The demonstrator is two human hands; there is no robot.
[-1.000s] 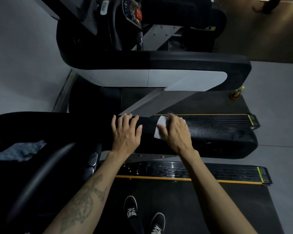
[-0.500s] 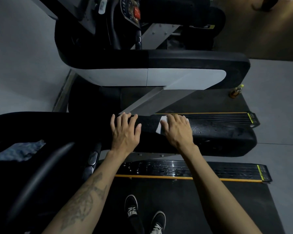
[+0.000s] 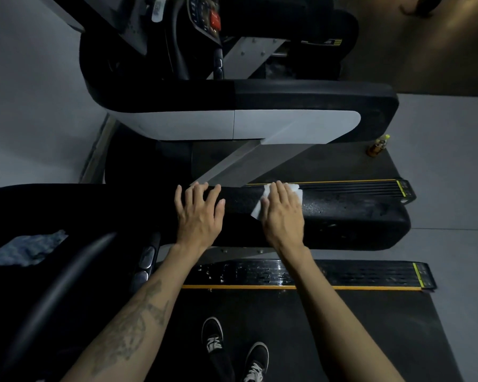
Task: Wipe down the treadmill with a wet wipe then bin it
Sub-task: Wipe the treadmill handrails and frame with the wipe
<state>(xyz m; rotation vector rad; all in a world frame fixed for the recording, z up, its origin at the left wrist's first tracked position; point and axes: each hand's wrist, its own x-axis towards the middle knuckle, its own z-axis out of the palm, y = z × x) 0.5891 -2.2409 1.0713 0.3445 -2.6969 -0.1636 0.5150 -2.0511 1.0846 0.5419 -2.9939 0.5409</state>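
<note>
White wet wipe [image 3: 262, 208] lies flat under the right hand [image 3: 283, 213], whose straight fingers press it onto the black handrail [image 3: 353, 216] of the treadmill; nothing is curled round it. Just left of that hand on the same rail, the left hand [image 3: 199, 213] rests palm down with fingers spread, holding nothing. Droplets speckle the rail to the right of the wipe. Below the rail, 2 black shoes [image 3: 235, 351] stand on the belt [image 3: 287, 326]. Beyond the rail, a small bottle [image 3: 377, 146] stands on the floor.
</note>
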